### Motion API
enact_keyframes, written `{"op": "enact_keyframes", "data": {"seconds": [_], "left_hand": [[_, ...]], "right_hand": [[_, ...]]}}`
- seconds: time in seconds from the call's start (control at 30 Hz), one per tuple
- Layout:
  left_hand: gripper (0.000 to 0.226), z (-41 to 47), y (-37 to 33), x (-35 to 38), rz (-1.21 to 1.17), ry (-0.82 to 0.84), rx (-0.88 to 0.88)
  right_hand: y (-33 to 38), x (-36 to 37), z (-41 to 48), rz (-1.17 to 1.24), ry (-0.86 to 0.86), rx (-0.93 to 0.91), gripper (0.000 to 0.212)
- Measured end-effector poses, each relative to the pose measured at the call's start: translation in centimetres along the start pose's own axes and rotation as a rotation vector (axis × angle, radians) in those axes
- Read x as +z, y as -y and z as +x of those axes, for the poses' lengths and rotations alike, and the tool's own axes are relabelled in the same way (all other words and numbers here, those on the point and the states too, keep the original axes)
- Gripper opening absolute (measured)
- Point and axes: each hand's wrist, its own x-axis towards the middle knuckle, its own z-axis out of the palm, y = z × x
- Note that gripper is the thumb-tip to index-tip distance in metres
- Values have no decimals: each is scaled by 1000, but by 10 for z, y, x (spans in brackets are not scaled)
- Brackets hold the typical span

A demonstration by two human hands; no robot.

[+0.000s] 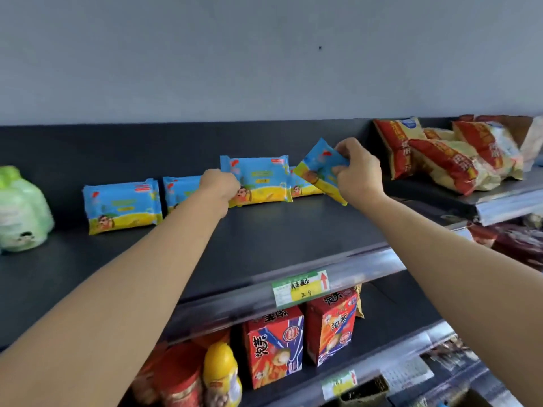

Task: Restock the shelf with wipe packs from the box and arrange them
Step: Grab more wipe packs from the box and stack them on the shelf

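Observation:
Blue-and-yellow wipe packs stand in a row along the back of the dark top shelf (264,230). One pack (122,205) stands at the left, and another (179,190) is partly hidden behind my left forearm. My left hand (220,185) is closed on the lower left corner of an upright pack (261,179). My right hand (357,170) grips a tilted pack (318,168) held above the shelf, in front of a further pack (302,188) at the back. The box is out of view.
A green bagged pack (20,210) sits at the shelf's far left. Red and yellow snack bags (452,154) are piled on the neighbouring shelf to the right. A price tag (299,287) hangs on the shelf rail, with red cartons (276,348) and jars below.

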Motion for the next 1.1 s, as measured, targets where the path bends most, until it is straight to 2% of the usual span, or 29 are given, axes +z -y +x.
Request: {"op": "enact_keyframes", "data": {"seconds": [0.27, 0.43, 0.57, 0.73, 0.87, 1.0, 1.1], "left_hand": [[42, 30, 0, 26, 105, -73, -72], [35, 51, 11, 55, 213, -106, -108], [41, 64, 25, 64, 229, -124, -175], [45, 78, 34, 69, 137, -175, -238], [64, 84, 37, 72, 232, -188, -210], [53, 90, 40, 76, 324, -207, -152], [47, 92, 42, 82, 359, -256, -134]], "right_hand": [[-34, 32, 57, -110, 199, -100, 38], [-57, 57, 89, -125, 318, -169, 36], [-74, 81, 104, -116, 417, -199, 35], [-89, 107, 120, -80, 517, -193, 37], [-88, 119, 124, -62, 505, -227, 38], [-95, 127, 124, -121, 421, -304, 35], [-106, 122, 125, -133, 383, -300, 45]]}}
